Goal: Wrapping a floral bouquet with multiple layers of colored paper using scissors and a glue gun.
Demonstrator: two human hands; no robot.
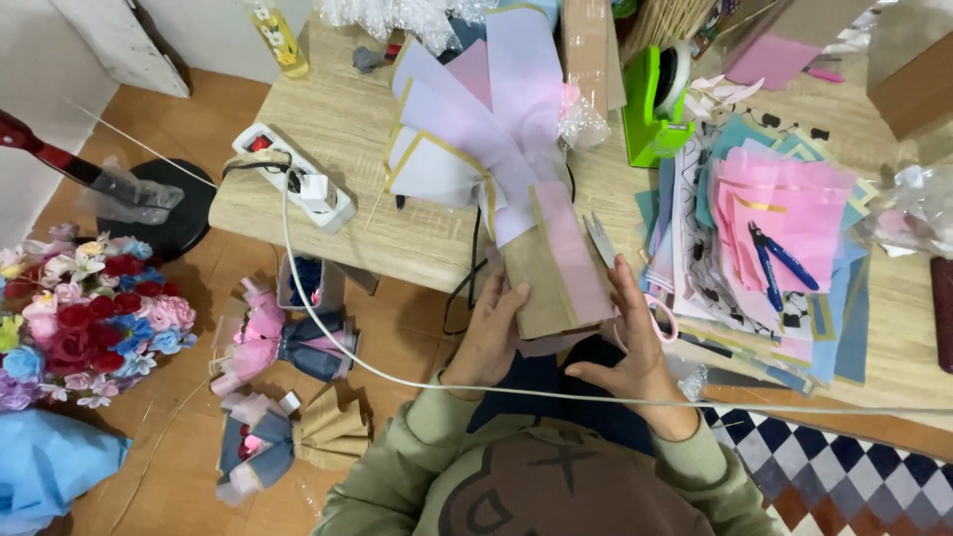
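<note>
Both hands are gripping a paper-wrapped bouquet (516, 189) that is lying across the wooden table's (338, 129) near edge, its lilac and pink sheets fanning toward twelve o'clock. The left hand (491, 333) is clasping the kraft-paper stem end from nine o'clock; the right hand (635, 342) is pressing it from three o'clock. Pink-handled scissors (620, 268) are lying just beside the right hand.

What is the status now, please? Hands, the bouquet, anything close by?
Left hand and right hand grip the wrapped bouquet at its base, one each side. Bouquet lies on the table. Scissors beside right fingers.
</note>
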